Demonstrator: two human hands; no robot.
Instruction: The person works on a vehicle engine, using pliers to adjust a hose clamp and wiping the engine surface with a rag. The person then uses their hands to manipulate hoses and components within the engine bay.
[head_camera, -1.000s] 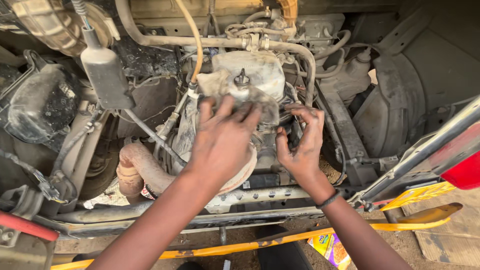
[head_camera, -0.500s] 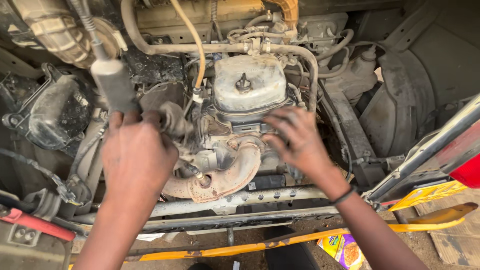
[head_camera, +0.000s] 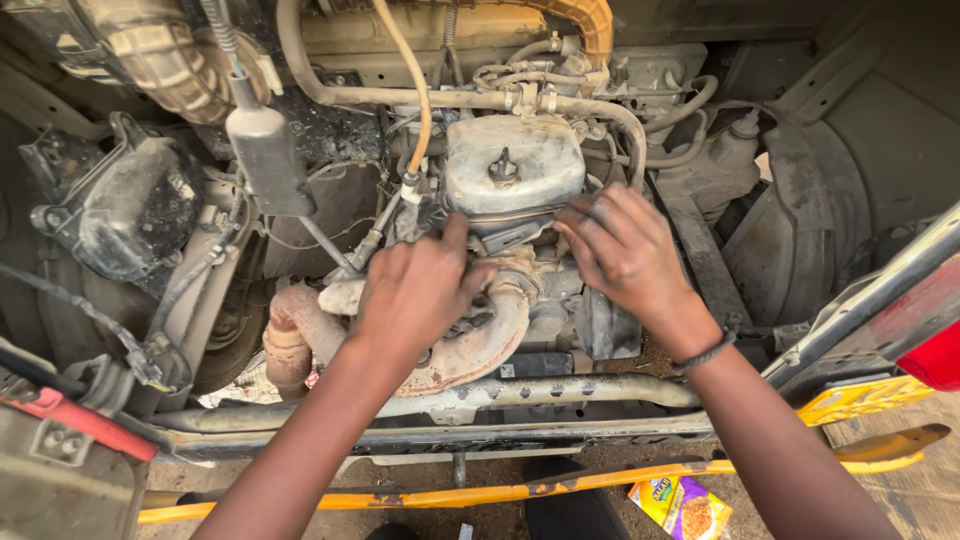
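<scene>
Below the dusty grey metal engine cover (head_camera: 513, 165), left hand (head_camera: 415, 295) has shifted right onto the rusty curved exhaust pipe (head_camera: 480, 345), fingers spread; right hand (head_camera: 625, 250) moved up beside it, fingers apart.

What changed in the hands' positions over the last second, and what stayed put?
The left hand swung out left toward the grey canister, then came back to the rusty exhaust pipe below the engine cover. The right hand moved from the engine's right side up to the cover's lower edge. Neither visibly grips anything. Engine, hoses and yellow bar stayed as they were.
</scene>
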